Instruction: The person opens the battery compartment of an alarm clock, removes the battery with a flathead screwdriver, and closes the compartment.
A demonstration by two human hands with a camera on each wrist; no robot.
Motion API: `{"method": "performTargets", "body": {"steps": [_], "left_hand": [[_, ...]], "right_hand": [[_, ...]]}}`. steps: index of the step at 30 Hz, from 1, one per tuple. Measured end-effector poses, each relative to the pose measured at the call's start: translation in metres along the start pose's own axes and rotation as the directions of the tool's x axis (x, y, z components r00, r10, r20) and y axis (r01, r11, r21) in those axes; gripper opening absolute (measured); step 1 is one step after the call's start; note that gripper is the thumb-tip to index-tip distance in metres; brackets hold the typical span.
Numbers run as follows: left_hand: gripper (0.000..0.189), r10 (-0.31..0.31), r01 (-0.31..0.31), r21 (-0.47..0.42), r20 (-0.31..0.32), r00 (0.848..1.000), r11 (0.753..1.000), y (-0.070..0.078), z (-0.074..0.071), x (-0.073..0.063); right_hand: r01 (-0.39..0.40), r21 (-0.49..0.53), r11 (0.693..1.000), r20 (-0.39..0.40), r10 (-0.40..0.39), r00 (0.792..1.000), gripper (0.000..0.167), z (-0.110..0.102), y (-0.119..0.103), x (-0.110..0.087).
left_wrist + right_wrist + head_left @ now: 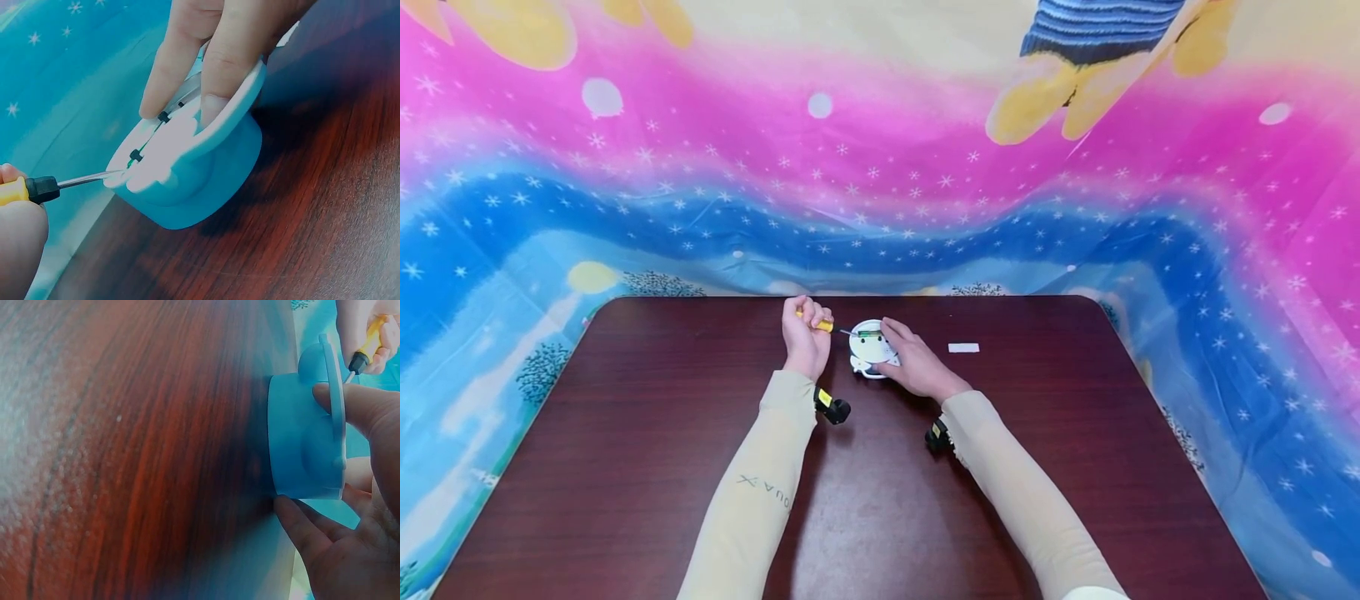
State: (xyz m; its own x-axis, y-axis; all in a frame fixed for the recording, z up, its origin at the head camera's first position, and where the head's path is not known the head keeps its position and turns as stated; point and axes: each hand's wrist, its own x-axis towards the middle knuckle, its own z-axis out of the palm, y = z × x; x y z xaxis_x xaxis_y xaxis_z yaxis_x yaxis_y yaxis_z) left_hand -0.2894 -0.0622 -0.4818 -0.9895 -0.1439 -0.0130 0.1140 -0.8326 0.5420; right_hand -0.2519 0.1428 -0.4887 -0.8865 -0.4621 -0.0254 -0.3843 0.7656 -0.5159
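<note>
Around the yellow-and-black handle of a screwdriver (825,326), the fingers of my left hand (806,340) are curled. Its metal shaft reaches the edge of a white plastic cartoon-shaped device (864,350), beside a green strip in its upper face. In the left wrist view, the shaft tip meets the rim of the device (206,150) near small black parts; exact contact is hard to tell. My right hand (917,360) grips the device from the right. The right wrist view shows thumb and fingers about the side of the device (306,440), which stands on the table.
A small white strip (963,347) lies on the dark wooden table (700,467), right of my right hand. Black wrist cameras (832,406) sit on both sleeves. A colourful printed cloth (880,192) hangs behind and beside the table.
</note>
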Motion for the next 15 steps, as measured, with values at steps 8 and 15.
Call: {"method": "performTargets", "body": {"steps": [8, 15], "left_hand": [[0.049, -0.015, 0.011, -0.063, -0.062, 0.998, 0.998, 0.000, -0.001, -0.002], [0.047, 0.025, -0.026, 0.104, 0.006, 1.000, 0.994, -0.001, 0.010, -0.003]], "right_hand": [[0.008, 0.005, 1.000, -0.001, -0.008, 1.000, 0.080, -0.001, -0.001, 0.000], [-0.003, 0.011, 1.000, 0.007, 0.003, 1.000, 0.080, -0.002, -0.003, -0.002]]}}
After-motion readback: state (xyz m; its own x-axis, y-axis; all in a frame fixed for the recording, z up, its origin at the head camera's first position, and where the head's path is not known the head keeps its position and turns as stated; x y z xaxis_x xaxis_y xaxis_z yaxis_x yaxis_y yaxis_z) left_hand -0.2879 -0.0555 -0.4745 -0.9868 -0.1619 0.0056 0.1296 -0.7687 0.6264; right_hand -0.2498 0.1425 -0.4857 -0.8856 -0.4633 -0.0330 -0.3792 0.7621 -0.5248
